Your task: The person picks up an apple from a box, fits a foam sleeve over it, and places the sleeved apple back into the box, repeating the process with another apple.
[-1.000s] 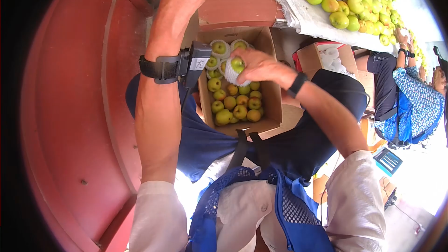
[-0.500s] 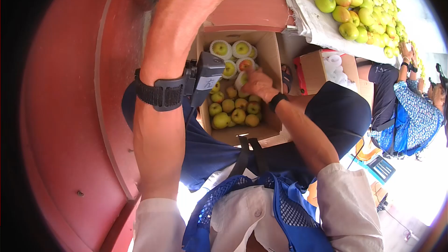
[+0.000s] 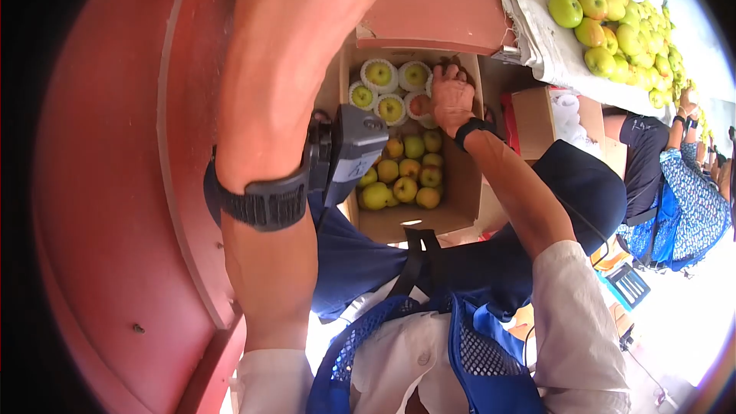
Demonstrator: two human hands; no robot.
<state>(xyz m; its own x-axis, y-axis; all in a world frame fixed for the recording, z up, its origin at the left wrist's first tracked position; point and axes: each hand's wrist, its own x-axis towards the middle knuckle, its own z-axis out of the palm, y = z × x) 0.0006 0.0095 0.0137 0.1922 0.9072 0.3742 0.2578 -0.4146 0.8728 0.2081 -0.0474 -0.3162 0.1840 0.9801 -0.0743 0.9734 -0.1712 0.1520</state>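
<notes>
Covering part of a netted apple (image 3: 418,104), the right hand (image 3: 451,97) hides its fingers.

Left hand: out of frame past the 12 o'clock edge, only forearm and wrist strap visible, so its grip cannot be read. Right hand (image 3: 452,96): lies palm-down in the carton (image 3: 460,184) at its 1 o'clock corner, covering whatever sits beneath it, so closure on a fruit is undetermined; the netted apple (image 3: 418,105) at its 9 o'clock is partly covered. The wrist-mounted device (image 3: 354,152) hides the carton's 9 o'clock wall, and the pile of apples (image 3: 606,23) on the tabletop blurs away toward 2 o'clock.
</notes>
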